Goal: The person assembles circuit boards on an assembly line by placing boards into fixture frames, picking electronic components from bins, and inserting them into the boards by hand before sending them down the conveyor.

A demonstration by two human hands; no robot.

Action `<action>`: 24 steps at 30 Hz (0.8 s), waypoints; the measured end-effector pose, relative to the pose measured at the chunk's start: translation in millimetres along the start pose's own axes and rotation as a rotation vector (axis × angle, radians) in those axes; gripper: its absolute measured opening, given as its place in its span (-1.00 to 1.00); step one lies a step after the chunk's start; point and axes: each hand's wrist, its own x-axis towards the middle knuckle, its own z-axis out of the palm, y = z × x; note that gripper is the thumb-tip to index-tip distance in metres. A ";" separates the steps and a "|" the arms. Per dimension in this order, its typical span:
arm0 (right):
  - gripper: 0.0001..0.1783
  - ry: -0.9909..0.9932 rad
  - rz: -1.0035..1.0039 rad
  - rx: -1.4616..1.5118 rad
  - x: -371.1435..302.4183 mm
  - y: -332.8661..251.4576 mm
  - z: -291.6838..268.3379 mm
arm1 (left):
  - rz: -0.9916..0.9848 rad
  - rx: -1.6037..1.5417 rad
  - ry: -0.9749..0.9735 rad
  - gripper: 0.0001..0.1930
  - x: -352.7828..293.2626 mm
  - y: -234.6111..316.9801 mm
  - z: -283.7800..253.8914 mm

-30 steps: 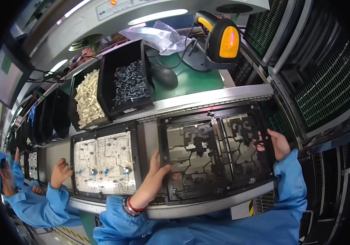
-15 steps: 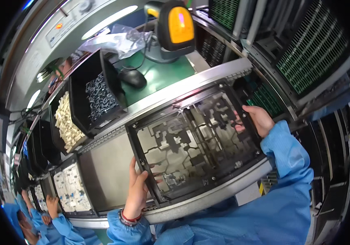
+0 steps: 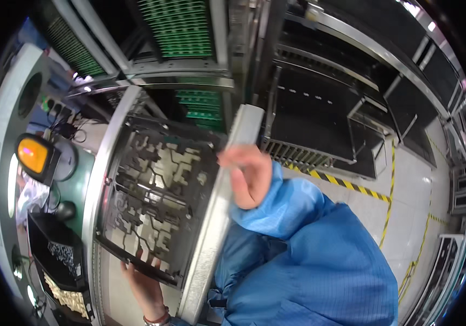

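Observation:
A black fixture frame (image 3: 192, 212) with an irregular cut-out plate inside lies across the metal conveyor rails. My left hand (image 3: 145, 288) grips its edge at the lower left, thumb outside and fingertips showing through the cut-outs. Off the frame, my right hand (image 3: 250, 176) is over the silver front rail (image 3: 211, 239), slightly blurred. Its thumb stands apart from its bent fingers, and I see nothing in it.
Racks of green circuit boards (image 3: 176, 30) stand beyond the conveyor's end. A black cart (image 3: 314, 114) is to the right, by yellow-black floor tape (image 3: 352, 187). Left are a yellow-black scanner (image 3: 35, 155), a mouse (image 3: 66, 210) and black parts bins (image 3: 54, 233).
My view has swung to the right, bringing the cart and floor into sight. The right hand has let go of the fixture frame; the left still holds its edge.

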 end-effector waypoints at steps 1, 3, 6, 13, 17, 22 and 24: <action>-0.75 -0.100 -0.076 -0.252 -23.5 2.3 -34.8 | -0.014 -0.054 -0.084 -0.48 5.2 0.1 -1.6; -0.72 -0.317 -0.013 -0.707 -62.1 4.4 -105.6 | 0.027 -0.074 -0.122 -0.52 7.9 -2.7 4.6; -0.66 -0.088 0.661 -1.070 -181.1 54.4 -245.9 | -0.049 -0.064 -0.117 -0.53 12.0 -2.1 -5.2; -0.51 0.199 1.054 -1.394 -232.8 85.3 -425.7 | 0.011 0.011 -0.041 -0.56 17.6 -16.3 -16.3; -0.59 0.047 1.086 -1.499 -227.2 112.4 -450.8 | 0.052 0.104 -0.009 -0.64 15.9 -20.4 -12.9; -0.61 0.035 1.140 -1.525 -219.9 128.8 -448.1 | 0.064 0.138 0.077 -0.62 17.9 -23.1 -15.9; -0.61 -0.034 1.121 -1.625 -219.7 134.4 -451.1 | 0.032 0.148 0.044 -0.52 23.4 -22.5 -24.9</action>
